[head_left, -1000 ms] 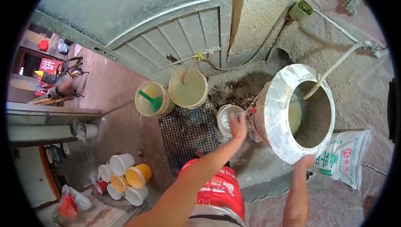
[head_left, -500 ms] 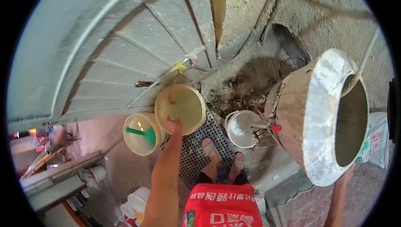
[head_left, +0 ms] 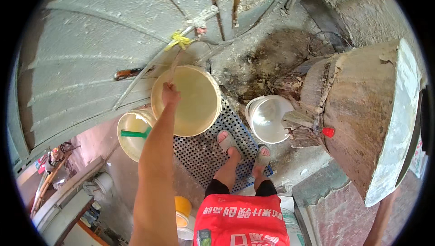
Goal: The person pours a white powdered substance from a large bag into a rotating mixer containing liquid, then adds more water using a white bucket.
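My left hand (head_left: 170, 94) is closed around a thin brownish cord or hose (head_left: 175, 65), at the left rim of a large round bucket (head_left: 213, 126) of cloudy pale liquid. The cord runs up from my hand toward a yellow tie (head_left: 180, 40) on a pale pole. Beside that bucket stands a smaller cream bucket (head_left: 129, 148) with a green-handled tool (head_left: 133, 133) in it. My right forearm (head_left: 384, 214) reaches up to the lower rim of a large tilted cone-shaped hopper (head_left: 362, 105); my right hand's fingers are hidden behind it.
A white bucket (head_left: 269, 121) stands beside the hopper's narrow end, near a red knob (head_left: 328, 132). My sandalled feet are on a perforated mat (head_left: 199, 155). A ribbed grey metal panel (head_left: 90, 65) rises at left. A yellow tub (head_left: 183, 207) sits near my left arm.
My left hand has risen from inside the large bucket to its left rim, holding the cord. The hopper's mouth now faces farther away to the right, and the view has shifted.
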Demonstrator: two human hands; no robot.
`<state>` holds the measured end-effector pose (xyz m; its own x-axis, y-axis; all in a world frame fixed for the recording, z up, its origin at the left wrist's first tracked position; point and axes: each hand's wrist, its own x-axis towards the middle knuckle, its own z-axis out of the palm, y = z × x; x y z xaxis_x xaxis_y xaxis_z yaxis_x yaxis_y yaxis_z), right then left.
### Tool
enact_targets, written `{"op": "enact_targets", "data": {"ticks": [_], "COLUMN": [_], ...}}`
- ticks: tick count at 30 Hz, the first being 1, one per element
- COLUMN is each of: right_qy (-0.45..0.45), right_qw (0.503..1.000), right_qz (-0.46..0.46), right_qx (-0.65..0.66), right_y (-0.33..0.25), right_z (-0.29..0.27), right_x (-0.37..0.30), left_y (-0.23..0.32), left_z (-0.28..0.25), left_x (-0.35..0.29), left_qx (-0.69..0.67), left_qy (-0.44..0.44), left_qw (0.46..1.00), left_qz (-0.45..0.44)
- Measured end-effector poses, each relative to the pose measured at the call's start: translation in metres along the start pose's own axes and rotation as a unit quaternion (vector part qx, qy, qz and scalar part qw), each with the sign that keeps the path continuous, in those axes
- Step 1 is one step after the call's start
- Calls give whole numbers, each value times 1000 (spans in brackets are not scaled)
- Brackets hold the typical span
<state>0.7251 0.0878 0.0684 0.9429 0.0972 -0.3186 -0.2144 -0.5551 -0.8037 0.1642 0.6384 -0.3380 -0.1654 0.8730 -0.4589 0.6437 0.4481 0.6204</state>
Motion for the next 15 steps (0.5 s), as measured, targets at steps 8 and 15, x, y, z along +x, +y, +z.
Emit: {"op": "enact_targets", "data": {"ticks": [8,15], "right_qy": [16,48], "right_qw": [999,993], "right_qz": [10,64], "right_qx": [42,89], "right_y": [-16,-55], "right_z": [32,73], "right_x": [-9,-48], "left_y": [102,125], "left_z": [-133,-211], "left_x": [-62,-74], "left_qx": [168,391], "left_qy": [-110,-4], "left_qw": [973,889], "left_qz": [112,239]}}
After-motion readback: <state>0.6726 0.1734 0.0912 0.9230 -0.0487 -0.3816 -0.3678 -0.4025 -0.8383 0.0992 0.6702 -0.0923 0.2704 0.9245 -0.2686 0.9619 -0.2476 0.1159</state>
